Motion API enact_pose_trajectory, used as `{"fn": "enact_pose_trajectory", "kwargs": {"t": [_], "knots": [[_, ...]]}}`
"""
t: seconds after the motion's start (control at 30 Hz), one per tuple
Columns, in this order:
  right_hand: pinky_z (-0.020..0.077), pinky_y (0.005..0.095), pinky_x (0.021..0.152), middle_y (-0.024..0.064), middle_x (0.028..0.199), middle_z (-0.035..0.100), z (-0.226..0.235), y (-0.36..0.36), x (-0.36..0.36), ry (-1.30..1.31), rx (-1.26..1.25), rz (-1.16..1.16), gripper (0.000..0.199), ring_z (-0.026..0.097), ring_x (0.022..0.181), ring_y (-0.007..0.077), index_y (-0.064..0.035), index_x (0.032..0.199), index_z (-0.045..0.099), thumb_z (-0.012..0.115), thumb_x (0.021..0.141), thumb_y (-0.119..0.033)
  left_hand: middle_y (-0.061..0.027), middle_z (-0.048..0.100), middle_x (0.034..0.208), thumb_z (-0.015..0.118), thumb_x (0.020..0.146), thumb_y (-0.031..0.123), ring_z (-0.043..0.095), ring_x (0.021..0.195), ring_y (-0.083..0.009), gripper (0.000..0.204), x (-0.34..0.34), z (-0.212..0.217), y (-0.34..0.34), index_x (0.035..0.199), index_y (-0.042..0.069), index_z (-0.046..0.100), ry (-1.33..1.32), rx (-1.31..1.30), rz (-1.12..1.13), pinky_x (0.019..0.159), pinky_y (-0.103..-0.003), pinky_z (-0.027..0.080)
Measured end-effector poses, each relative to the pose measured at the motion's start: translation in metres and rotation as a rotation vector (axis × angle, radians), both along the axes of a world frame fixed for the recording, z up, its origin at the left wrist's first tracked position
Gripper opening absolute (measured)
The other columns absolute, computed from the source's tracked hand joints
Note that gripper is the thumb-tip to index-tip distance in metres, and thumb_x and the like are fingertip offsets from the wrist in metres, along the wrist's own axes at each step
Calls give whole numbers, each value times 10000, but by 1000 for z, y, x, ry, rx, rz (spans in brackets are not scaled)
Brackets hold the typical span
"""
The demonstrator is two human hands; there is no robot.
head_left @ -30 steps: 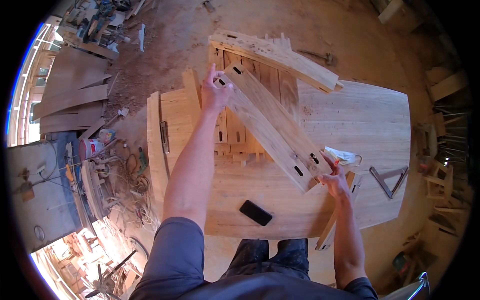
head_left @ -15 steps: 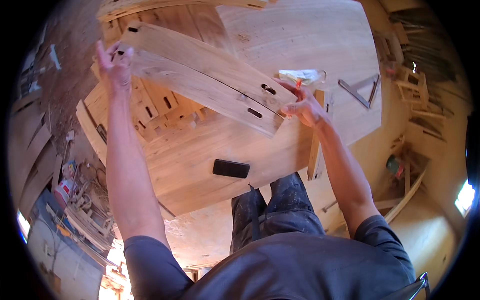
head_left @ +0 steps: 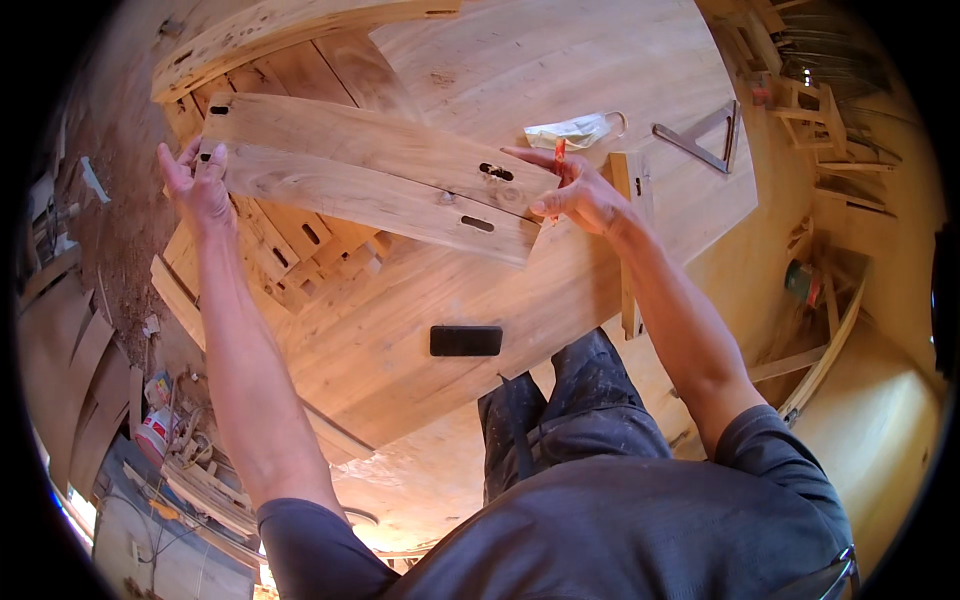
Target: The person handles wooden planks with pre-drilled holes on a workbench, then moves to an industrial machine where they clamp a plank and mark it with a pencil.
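Two pale wooden boards (head_left: 370,200) lie edge to edge in my hands, held over the table, with dark slots near both ends. A thin dark seam runs between them. My left hand (head_left: 205,195) grips their left end, fingers and thumb at the slots there. At the right end my right hand (head_left: 590,200) holds them between thumb and fingers. A slim red pencil or marker (head_left: 558,150) also sits in my right hand, pointing upward. Below the boards, a stack of slotted wooden pieces (head_left: 300,235) is partly hidden.
A black phone (head_left: 466,341) lies near the table's (head_left: 400,375) front edge. To the right are a white face mask (head_left: 572,131), a triangular square (head_left: 690,145) and a slotted wooden rail (head_left: 628,300). A long slotted beam (head_left: 290,35) rests at the back left. Scrap wood (head_left: 210,490) lies beyond.
The boards' left end has come down and leftward with my left hand, so they slope less. My right hand keeps its hold and has shifted slightly left. The whole view has turned a little.
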State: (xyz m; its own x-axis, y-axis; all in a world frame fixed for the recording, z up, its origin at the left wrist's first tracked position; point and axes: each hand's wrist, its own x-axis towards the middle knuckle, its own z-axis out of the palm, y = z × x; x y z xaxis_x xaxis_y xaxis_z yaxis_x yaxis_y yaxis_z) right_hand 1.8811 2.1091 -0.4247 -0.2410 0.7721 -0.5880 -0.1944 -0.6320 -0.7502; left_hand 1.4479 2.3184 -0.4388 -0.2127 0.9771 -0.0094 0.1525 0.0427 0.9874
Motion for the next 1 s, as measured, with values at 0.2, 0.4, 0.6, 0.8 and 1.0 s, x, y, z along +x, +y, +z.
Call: {"fn": "enact_pose_trajectory", "kwargs": {"t": [0.2, 0.4, 0.6, 0.8, 1.0], "knots": [[449, 211, 631, 46, 1196, 664, 0, 1, 2, 40, -20, 5, 862, 600, 791, 90, -50, 1449, 492, 844, 662, -52, -175, 497, 1339, 720, 810, -57, 533, 1187, -249, 1003, 3, 4, 0, 1570, 9, 68, -6, -25, 6, 1014, -340, 450], [447, 208, 623, 46, 1191, 671, 0, 1, 0, 59, -25, -12, 876, 607, 794, 86, -49, 1448, 491, 865, 656, -66, -174, 537, 1293, 719, 799, -81, 553, 1162, -236, 1002, -2, -2, 2, 1566, -4, 77, -26, -12, 17, 994, -331, 470], [448, 206, 591, 27, 1091, 677, 4, 1, -3, 41, -13, -38, 744, 558, 716, 62, -67, 1426, 530, 761, 727, 40, -186, 488, 1341, 727, 799, -57, 542, 1180, -251, 1030, 0, -1, 1, 1575, 21, 55, -13, -4, 9, 1003, -342, 458], [387, 213, 534, 21, 1055, 687, -2, -1, -1, 28, 0, -20, 761, 523, 693, 60, -72, 1421, 538, 788, 706, 1, -177, 492, 1330, 736, 797, -49, 545, 1162, -242, 1032, -5, -6, 2, 1574, 21, 59, -16, 0, -3, 1003, -345, 457], [398, 212, 553, 29, 1070, 697, -1, 0, -2, -3, 6, -26, 762, 540, 725, 65, -72, 1415, 545, 807, 701, -24, -161, 504, 1298, 724, 806, -67, 559, 1120, -222, 1011, -5, -5, 3, 1574, 25, 72, 16, 4, -3, 962, -326, 484]]}}
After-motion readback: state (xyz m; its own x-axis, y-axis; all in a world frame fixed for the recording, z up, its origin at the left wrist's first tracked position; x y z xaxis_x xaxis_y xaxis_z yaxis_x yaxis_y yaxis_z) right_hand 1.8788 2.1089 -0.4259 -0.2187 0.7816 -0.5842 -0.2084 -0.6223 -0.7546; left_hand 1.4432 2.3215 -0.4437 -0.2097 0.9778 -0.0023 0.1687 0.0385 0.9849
